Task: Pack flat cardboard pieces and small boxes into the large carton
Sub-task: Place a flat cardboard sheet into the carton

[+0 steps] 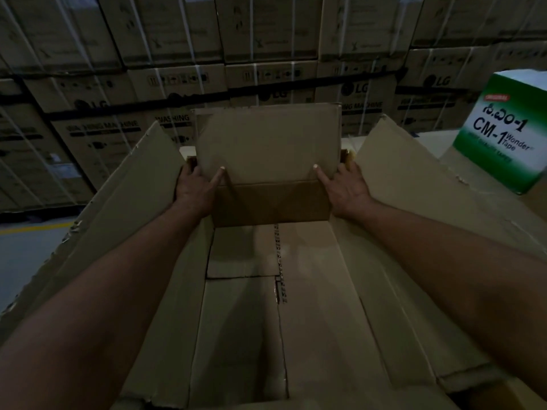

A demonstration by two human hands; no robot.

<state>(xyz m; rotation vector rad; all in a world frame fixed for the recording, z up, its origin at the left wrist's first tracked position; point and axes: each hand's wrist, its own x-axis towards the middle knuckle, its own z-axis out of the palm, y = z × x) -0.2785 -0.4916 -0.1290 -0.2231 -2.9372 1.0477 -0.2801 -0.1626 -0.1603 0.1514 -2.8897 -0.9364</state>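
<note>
Fingers (pixel 191 170) of our left hand (pixel 194 189) and right hand (pixel 347 189) clasped the flat cardboard piece (pixel 266 143) inside the large carton (pixel 370 276), seemingly otherwise empty.

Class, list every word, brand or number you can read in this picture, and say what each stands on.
"LG": stacked brown cartons.
"WASHING MACHINE": same cartons.
"CM-1 Wonder Tape": green and white box.
Non-Latin script ending "-1": same box.
Red tag and bottom line there: too blurred.
Flat brown cardboard piece: no text.

Matt brown cardboard carton (pixel 414 184)
</note>
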